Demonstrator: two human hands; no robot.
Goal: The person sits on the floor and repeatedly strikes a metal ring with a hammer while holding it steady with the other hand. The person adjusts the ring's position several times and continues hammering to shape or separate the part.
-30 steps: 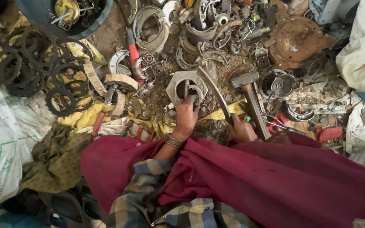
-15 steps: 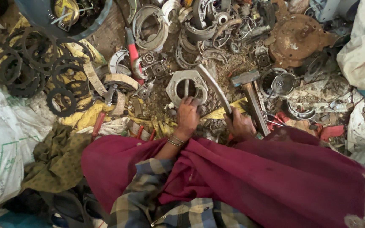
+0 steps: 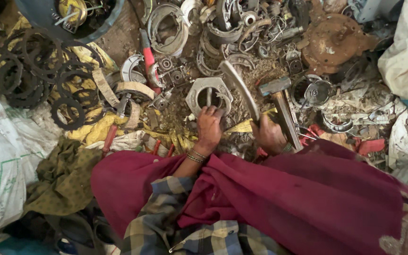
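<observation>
Two bare hands work low over a floor thick with scrap metal, and I look straight down on them. The left hand [image 3: 209, 127] is closed around a thin upright metal rod [image 3: 208, 97] whose tip stands inside the round opening of a grey hexagonal metal housing [image 3: 208, 96], just ahead of the knuckles. The right hand [image 3: 270, 134] grips the near end of a long flat metal bar [image 3: 240, 89] that slants up and left, its far end just beside the housing's right edge. I judge the housing heavy, rigid and rough-edged, best gripped by its outer rim; the bar looks stiff and possibly greasy, though the view is too dim to be sure. A hammer [image 3: 279, 101] lies just to the right, touching neither hand as far as I can see.
</observation>
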